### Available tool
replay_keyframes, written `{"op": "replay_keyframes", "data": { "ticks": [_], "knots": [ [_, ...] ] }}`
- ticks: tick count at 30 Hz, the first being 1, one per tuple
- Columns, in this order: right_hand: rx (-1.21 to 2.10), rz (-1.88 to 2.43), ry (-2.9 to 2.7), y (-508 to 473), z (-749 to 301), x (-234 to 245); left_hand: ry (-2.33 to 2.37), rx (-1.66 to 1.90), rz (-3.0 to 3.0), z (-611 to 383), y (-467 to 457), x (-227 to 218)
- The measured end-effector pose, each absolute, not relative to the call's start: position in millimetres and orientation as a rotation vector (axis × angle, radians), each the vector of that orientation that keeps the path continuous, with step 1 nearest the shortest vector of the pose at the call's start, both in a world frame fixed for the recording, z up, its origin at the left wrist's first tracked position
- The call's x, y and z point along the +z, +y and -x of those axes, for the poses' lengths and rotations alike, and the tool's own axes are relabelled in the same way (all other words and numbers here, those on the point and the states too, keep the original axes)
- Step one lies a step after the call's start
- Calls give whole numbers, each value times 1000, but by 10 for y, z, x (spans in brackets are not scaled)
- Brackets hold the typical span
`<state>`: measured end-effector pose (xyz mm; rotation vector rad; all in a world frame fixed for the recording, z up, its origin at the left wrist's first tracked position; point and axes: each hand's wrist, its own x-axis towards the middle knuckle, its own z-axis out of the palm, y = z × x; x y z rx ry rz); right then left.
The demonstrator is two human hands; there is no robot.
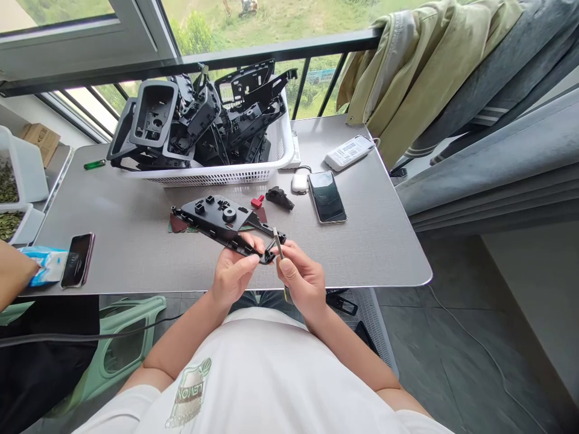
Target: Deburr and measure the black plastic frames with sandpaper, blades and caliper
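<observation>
My left hand [236, 271] grips the near right end of a black plastic trim panel [212, 220], which tilts up over the table with its studs and clips facing up. My right hand [302, 278] is closed around a slim hand tool [277, 241] with a flat grey blade; a bit of yellow shows below the fist. The blade meets or nearly meets the panel's narrow end frame; exact contact is unclear. Under the panel lie dark red, sandpaper-like pieces [178, 224], partly hidden. Just beyond are a small red piece [257, 202] and a small black part [280, 198].
A white basket [217, 176] heaped with black plastic parts [199, 120] stands at the back. Right of it lie a phone [327, 197], a white case [300, 183] and a white power strip [350, 152]. Another person's arm [15, 271] reaches in from the left, beside another phone [78, 260].
</observation>
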<state>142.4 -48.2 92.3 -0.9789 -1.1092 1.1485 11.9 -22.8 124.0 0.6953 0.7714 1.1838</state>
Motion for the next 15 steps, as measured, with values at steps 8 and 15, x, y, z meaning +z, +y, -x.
{"op": "replay_keyframes", "data": {
  "ticks": [8,15],
  "knots": [
    [1241,911,-1064,-485,-1502,962,714,1106,-757,-87,-165,1241],
    [1227,908,-1102,-496,-1528,1020,635,1035,-752,-88,-148,1274]
  ]
}}
